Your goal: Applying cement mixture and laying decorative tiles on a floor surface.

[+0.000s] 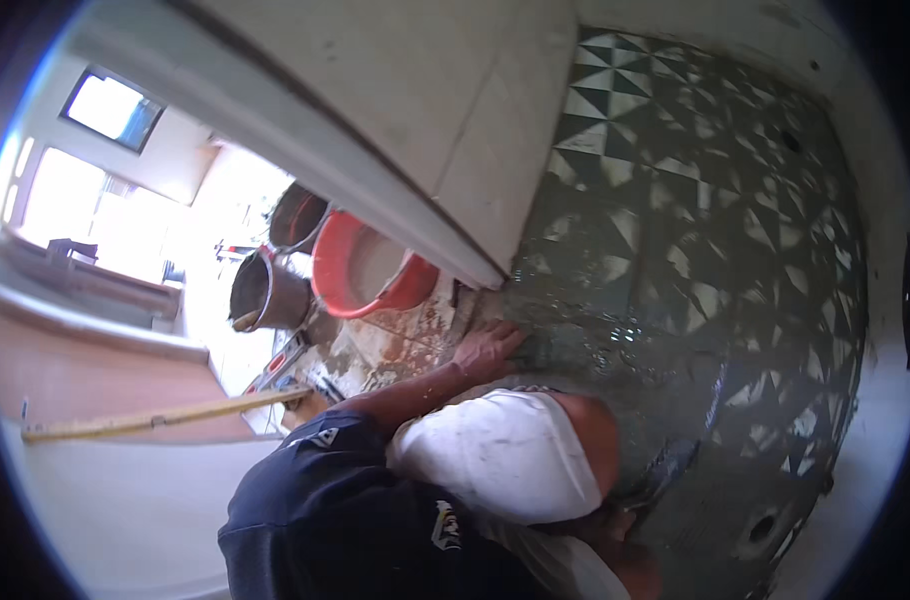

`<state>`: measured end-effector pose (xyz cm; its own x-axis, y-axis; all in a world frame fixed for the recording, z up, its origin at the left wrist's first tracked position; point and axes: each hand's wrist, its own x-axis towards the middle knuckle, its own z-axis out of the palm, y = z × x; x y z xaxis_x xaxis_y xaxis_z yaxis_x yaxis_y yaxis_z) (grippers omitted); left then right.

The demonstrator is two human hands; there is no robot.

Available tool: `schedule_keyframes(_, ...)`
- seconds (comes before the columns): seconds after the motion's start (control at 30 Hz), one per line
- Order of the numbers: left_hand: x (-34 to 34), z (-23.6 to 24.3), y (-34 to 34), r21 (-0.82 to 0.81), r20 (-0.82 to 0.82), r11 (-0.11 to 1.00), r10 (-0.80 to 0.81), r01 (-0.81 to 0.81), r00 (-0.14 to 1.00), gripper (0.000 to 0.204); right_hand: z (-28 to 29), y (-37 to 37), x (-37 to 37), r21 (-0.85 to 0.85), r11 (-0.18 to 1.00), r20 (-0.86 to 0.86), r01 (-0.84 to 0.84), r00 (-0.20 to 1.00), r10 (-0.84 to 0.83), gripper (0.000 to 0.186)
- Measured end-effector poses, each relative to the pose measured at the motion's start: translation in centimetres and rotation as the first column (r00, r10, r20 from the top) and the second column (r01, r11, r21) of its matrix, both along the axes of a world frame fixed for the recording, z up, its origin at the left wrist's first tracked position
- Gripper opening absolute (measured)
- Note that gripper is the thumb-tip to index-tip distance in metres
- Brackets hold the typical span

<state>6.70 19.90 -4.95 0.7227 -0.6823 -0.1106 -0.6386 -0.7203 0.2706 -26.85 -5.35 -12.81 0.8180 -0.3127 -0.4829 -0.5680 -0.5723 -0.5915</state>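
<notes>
Neither of my hands shows here. Below me a co-worker in a dark shirt (315, 500) and white cap (500, 450) bends low over a patterned tile floor (593, 100). One of the co-worker's hands (490, 348) presses on the floor, fingers spread, beside the door-side wall corner. The other hand (623, 522), partly hidden by the cap, is at a dark flat spreading tool (672, 462), whose exact kind I cannot make out. Wet grey grout (575, 335) smears most of the green and white triangle-patterned tiles.
An orange-red basin (327, 265) of greyish liquid stands outside the doorway, with a black bucket (285, 298) and another dark bucket (287, 225) nearby. A spirit level (277, 362) and a long yellow bar (165, 418) lie at left. A pale wall (495, 150) divides the spaces. A drain hole (763, 528) opens at lower right.
</notes>
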Motion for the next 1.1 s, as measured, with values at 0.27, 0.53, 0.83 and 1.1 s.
schedule_keyframes(0.27,-0.2,3.3,6.2,-0.086,-0.098,0.980,0.173,-0.182,0.980,0.067,4.2,2.2,8.2,0.002,0.996,0.102,-0.094,0.990,0.093,0.033)
schedule_keyframes(0.53,1.2,9.7,6.9,-0.243,-0.217,0.941,0.184,-0.236,0.959,0.051,15.7,9.8,20.1,-0.125,0.992,0.140,0.035,0.990,-0.018,0.030)
schedule_keyframes(0.83,17.3,4.5,24.3,-0.111,0.043,0.779,0.624,-0.617,0.780,0.023,8.4,-9.1,2.1,-0.223,0.974,0.200,0.036,0.980,0.010,0.028)
schedule_keyframes(1.1,20.3,-6.5,26.8,0.120,-0.372,0.851,0.516,-0.512,0.771,0.025,19.3,0.5,27.4,-0.369,0.757,0.440,-0.539,0.617,0.653,0.018)
